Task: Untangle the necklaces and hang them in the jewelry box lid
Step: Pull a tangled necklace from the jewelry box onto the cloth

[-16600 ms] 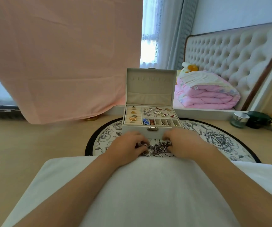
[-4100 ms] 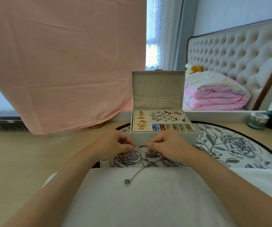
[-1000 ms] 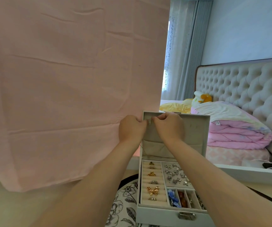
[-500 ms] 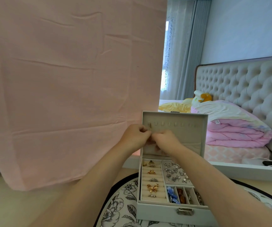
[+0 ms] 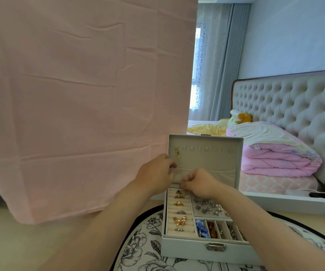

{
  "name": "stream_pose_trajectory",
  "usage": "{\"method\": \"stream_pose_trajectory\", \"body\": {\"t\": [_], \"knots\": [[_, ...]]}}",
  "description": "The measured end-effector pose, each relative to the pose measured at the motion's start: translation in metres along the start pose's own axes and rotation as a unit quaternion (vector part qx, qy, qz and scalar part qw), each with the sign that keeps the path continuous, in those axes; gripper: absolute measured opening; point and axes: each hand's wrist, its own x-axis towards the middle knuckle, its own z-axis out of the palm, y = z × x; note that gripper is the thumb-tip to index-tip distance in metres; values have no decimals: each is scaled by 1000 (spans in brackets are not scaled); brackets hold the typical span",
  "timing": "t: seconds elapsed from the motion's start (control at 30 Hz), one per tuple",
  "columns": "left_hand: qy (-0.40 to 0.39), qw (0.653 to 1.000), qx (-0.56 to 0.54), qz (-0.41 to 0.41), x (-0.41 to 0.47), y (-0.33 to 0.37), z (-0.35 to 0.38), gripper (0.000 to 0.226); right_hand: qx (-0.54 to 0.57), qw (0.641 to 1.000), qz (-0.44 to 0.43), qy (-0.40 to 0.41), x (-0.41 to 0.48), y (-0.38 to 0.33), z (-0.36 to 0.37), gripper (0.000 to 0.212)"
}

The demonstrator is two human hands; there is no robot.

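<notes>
Necklace (image 5: 177, 155) – where's it at?

Gold chain, hanging off the leftmost of the hooks (image 5: 198, 148) in the lid (image 5: 206, 161) of the jewelry box (image 5: 187, 249). Lid stands upright at the box's back, hooks in a row along its top.

Hands?

L hand (image 5: 154, 174) is at the lid's left edge, fingers curled, tips right by the chain's lower end. R hand (image 5: 199, 182) sits just in front of the lid's pocket (image 5: 216, 176), over the box's back-left corner, thumb + forefinger drawn together. Chain's too thin to follow below the hook, so can't tell if either hand actually has hold of it.

Box itself?

Open, on a floral mat (image 5: 138, 249). Ring rolls (image 5: 180, 207) down the box's left side w/ a gold butterfly ring (image 5: 179, 220). Small silver pieces (image 5: 206, 207) back right. Narrow compartments (image 5: 221, 229) front right, blue + amber bits in the first two. Metal clasp (image 5: 216, 247) centre front.

Anything round it?

Pink cloth (image 5: 79, 104) hangs left of the box and behind it. Folded pink quilt (image 5: 279, 159) + tufted headboard (image 5: 286, 100) behind the box, to its right.
</notes>
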Motion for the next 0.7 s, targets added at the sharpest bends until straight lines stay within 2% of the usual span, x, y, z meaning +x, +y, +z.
{"method": "stream_pose_trajectory", "body": {"t": [0.1, 0.2, 0.37, 0.5, 0.7], "knots": [[-9, 996, 71, 45, -2, -4, 8, 36, 8, 1000, -7, 5, -1, -6, -5, 25], [-4, 988, 130, 79, -2, -9, 12, 33, 109, 994, -9, -4, 1, -23, -19, 22], [9, 973, 190, 131, 0, -16, 15, 35, 112, 992, -32, 43, 12, -40, -40, 20], [-2, 975, 182, 130, 1, -13, 19, 38, 46, 989, -64, 127, 30, -41, -48, 22], [-5, 984, 140, 114, 6, -11, 21, 35, -42, 976, -121, 176, 40, -35, -38, 24]]}}
